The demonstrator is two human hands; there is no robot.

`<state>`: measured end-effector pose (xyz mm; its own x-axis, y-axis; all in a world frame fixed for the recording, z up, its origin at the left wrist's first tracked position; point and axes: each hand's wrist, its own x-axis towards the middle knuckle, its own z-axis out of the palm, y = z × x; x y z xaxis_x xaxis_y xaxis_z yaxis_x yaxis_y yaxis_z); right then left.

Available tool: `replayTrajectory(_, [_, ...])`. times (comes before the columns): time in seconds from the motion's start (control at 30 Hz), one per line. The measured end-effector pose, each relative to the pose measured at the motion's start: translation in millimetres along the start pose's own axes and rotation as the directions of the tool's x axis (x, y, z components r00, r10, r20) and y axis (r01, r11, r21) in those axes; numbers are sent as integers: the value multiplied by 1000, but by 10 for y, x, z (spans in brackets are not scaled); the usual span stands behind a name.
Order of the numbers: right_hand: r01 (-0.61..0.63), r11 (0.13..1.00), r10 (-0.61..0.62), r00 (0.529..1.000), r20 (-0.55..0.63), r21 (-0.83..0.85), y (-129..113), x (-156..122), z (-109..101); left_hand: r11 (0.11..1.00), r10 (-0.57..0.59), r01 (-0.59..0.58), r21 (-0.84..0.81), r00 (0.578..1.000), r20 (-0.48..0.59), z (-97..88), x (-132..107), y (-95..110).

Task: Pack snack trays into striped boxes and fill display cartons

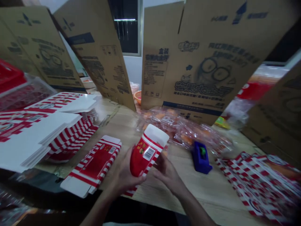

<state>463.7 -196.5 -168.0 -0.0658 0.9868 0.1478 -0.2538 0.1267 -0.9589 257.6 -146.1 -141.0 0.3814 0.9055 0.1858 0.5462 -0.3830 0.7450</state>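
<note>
A red-and-white striped paper box [146, 152] with a barcode label stands tilted between my hands above the table's front edge. My left hand [125, 174] is wrapped round its left side and bottom, with the thumb across the front. At the lower right side, my right hand [168, 174] touches the same box; some of its fingers are hidden behind it. A stack of flattened red-and-white boxes [96, 163] lies to the left of my left hand. Behind the held box, clear-wrapped packets [162, 117] with orange contents are heaped.
A blue tape dispenser [201, 158] is on the table right of my hands. Checked red-and-white packages [261, 185] lie far right. White-and-striped flat cartons [54, 121] are piled left. Tall cardboard boxes [197, 56] wall off the back, with an orange basket [138, 97] visible between them.
</note>
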Motion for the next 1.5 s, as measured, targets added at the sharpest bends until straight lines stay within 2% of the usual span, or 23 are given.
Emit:
replayTrajectory(0.1, [-11, 995, 13, 1000, -17, 102, 119, 79, 172, 996, -37, 33, -79, 998, -56, 226, -51, -34])
replayTrajectory(0.17, [-20, 996, 25, 998, -64, 84, 179, 75, 163, 979, -74, 63, -194, 996, -48, 277, -63, -111])
replayTrajectory(0.23, [-46, 998, 52, 993, -110, 50, 226, 29, 81, 928, -112, 108, -357, 994, 10, 289, -57, -197])
replayTrajectory(0.33, [-121, 984, 143, 975, -171, 131, 287, -41, -56, 797, -199, 226, -560, 974, 109, 314, -30, -289])
replayTrajectory(0.43, [-187, 945, 248, 944, -216, 268, 319, -59, -118, 617, -285, 361, -699, 931, 229, 358, -12, -314])
replayTrajectory(0.5, [-212, 924, 288, 933, -217, 319, 303, -47, -138, 541, -298, 378, -751, 921, 249, 374, -18, -309])
replayTrajectory(0.6, [-187, 918, 277, 933, -230, 349, 227, -7, -188, 560, -242, 349, -752, 936, 254, 371, -82, -316])
replayTrajectory(0.67, [-152, 931, 245, 934, -260, 332, 172, 30, -235, 591, -208, 386, -708, 921, 329, 376, -164, -344])
replayTrajectory(0.73, [-144, 940, 231, 936, -265, 310, 143, 63, -276, 594, -223, 435, -677, 898, 380, 393, -253, -385])
replayTrajectory(0.8, [-158, 939, 239, 939, -247, 307, 154, 79, -300, 591, -249, 448, -671, 893, 376, 412, -307, -424])
replayTrajectory(0.87, [-172, 931, 253, 940, -231, 321, 203, 59, -300, 609, -214, 421, -672, 904, 371, 416, -303, -443])
replayTrajectory(0.97, [-222, 913, 283, 949, -140, 342, 329, -55, -245, 612, -128, 330, -719, 938, 322, 393, -206, -428])
replayTrajectory(1.03, [-287, 891, 315, 949, -24, 352, 430, -177, -180, 574, -128, 267, -774, 963, 237, 385, -132, -410])
replayTrajectory(1.1, [-328, 877, 331, 942, 54, 351, 529, -298, -124, 551, -151, 240, -799, 971, 187, 401, -86, -406])
replayTrajectory(1.13, [-313, 886, 321, 947, 36, 341, 573, -346, -111, 550, -155, 244, -798, 969, 190, 419, -78, -413])
replayTrajectory(1.2, [-215, 944, 251, 960, -121, 251, 644, -400, -128, 568, -146, 259, -781, 966, 214, 470, -88, -444])
replayTrajectory(1.27, [-119, 990, 136, 946, -296, 74, 689, -396, -194, 589, -129, 263, -764, 964, 233, 524, -117, -493])
replayTrajectory(1.3, [-104, 994, 94, 937, -337, -14, 704, -379, -237, 590, -121, 267, -762, 962, 243, 546, -132, -522])
replayTrajectory(1.5, [-102, 934, -25, 938, -347, -343, 748, -266, -435, 526, -169, 365, -768, 930, 326, 596, -132, -671])
